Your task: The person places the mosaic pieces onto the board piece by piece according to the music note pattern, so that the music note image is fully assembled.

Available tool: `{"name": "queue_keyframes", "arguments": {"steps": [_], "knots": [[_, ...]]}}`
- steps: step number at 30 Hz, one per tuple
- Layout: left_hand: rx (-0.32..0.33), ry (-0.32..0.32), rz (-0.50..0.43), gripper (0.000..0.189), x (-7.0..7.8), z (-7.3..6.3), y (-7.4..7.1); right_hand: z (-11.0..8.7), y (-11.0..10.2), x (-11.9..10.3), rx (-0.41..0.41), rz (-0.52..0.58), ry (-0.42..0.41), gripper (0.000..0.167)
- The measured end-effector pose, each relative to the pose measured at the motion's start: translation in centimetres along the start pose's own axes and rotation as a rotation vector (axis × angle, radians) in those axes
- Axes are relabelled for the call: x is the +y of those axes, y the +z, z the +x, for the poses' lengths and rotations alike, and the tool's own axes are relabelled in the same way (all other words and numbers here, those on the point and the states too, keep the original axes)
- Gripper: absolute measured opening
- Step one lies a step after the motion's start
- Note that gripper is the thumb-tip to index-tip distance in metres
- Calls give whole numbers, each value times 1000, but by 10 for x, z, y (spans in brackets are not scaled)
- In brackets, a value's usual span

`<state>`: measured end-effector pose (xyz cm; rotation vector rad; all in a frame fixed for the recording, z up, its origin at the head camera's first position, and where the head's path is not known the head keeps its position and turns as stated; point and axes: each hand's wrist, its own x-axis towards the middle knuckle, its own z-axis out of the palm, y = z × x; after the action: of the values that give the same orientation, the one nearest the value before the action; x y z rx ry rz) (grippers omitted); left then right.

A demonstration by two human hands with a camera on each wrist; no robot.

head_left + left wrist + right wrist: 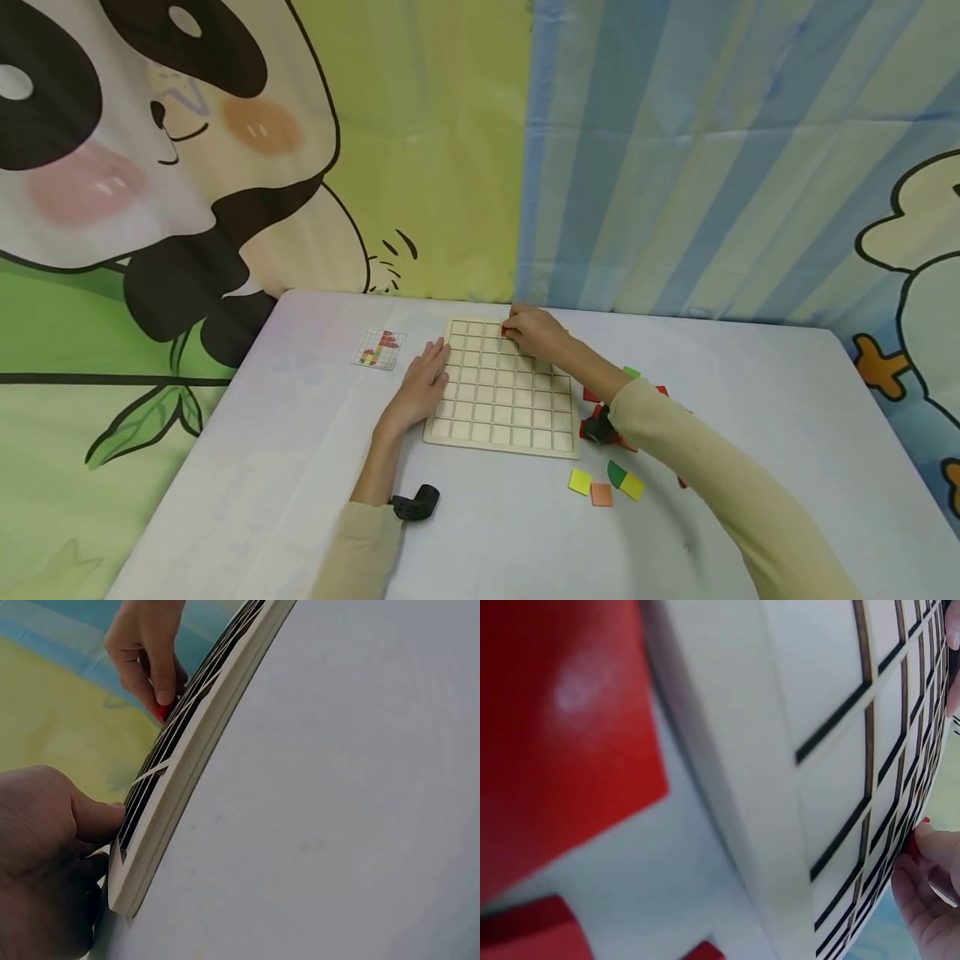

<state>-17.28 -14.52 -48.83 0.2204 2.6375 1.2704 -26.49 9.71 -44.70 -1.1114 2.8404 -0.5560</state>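
Observation:
A pale wooden grid board (502, 387) with rows of square recesses lies on the white table. Near the board's far edge, my right hand (538, 333) pinches a small red piece (506, 330) between thumb and fingers, right at a cell of the far row. In the left wrist view the red piece (163, 712) shows under the fingertips; its full shape is hidden. My left hand (422, 385) lies along the board's left edge, its fingers extended and touching the rim. Left of it sits a small pattern card (379, 348) printed with a grid and coloured shapes.
Right of the board several red pieces (592, 394) lie partly under the right forearm. Closer to me are yellow squares (580, 481), an orange square (602, 494) and a green rounded piece (617, 473). A patterned curtain (450, 150) hangs behind the table.

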Motion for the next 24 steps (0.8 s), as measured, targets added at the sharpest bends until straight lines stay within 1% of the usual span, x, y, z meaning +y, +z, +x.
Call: {"name": "queue_keyframes", "arguments": {"steps": [5,11,15,18,21,23,24], "knots": [[-2,10,-9,57,-1,0,-1,4,-2,-1,-29,4,42,15],[-10,4,-4,57,-1,0,-1,5,-2,-2,-28,18,64,10],[-13,2,1,57,-1,0,-1,6,-5,-2,-59,-3,40,11],[-13,1,-3,57,-1,0,-1,4,-6,-2,-80,-32,-15,13],[-11,2,-9,57,-1,0,0,-2,-11,-2,-95,-32,-66,18],[-6,1,-10,56,-1,0,0,-11,-17,-3,-102,-12,-58,27],[-5,0,-10,56,-1,0,-1,-17,-20,-4,-105,0,-40,31]]}}
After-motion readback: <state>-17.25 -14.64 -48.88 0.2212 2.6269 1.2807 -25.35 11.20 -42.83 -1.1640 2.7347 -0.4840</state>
